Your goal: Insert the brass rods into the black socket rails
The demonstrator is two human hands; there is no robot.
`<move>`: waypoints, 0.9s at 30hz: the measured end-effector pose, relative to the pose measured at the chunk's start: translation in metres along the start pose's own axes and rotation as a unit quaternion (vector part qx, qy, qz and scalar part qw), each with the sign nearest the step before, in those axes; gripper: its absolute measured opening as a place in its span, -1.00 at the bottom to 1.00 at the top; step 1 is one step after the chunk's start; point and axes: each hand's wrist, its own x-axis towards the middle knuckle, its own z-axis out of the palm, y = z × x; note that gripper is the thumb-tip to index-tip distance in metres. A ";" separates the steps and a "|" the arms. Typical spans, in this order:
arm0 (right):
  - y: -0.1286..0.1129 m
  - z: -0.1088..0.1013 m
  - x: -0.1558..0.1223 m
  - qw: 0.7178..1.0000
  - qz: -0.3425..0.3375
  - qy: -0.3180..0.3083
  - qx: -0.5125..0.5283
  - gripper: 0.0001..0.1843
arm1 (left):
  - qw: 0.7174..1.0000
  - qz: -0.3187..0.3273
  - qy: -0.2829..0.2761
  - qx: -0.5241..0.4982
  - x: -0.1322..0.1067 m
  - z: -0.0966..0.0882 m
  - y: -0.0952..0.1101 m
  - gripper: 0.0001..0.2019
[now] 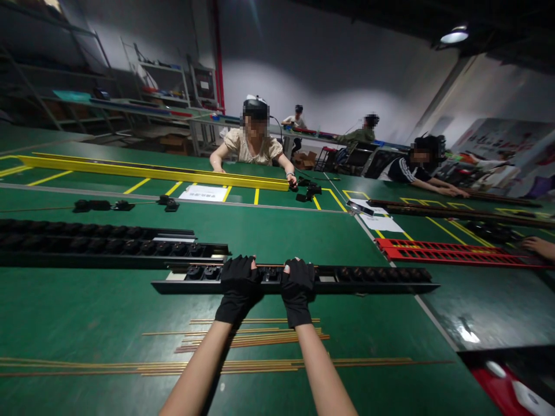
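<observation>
Both my hands wear black gloves and rest on a long black socket strip lying across the green table. My left hand presses down on the strip's middle with fingers curled over its top. My right hand sits just beside it, fingers bent over the strip's far edge. Thin copper strips lie on the table under my forearms. A longer run of copper strips stretches along the near edge.
A longer black socket strip lies at the left. Red strips lie at the right, a yellow rail farther back. Small black parts and papers dot the table. Several people work across the tables; another person's hand shows at the right edge.
</observation>
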 end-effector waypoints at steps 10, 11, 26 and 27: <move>-0.007 -0.008 0.009 0.999 0.016 -0.031 -0.018 -0.67 | 0.998 -0.018 0.021 -0.062 -0.005 0.018 -0.007 -0.76; -0.007 -0.009 0.010 0.999 0.013 -0.032 -0.018 -0.67 | 0.998 -0.014 0.023 -0.064 -0.004 0.018 -0.007 -0.76; 0.003 -0.002 0.001 1.000 -0.018 -0.006 0.023 -0.64 | 0.996 -0.033 0.067 -0.052 -0.005 0.014 -0.001 -0.67; 0.004 -0.001 0.000 0.999 -0.024 0.006 0.027 -0.64 | 0.995 -0.042 0.075 -0.053 -0.005 0.014 0.000 -0.68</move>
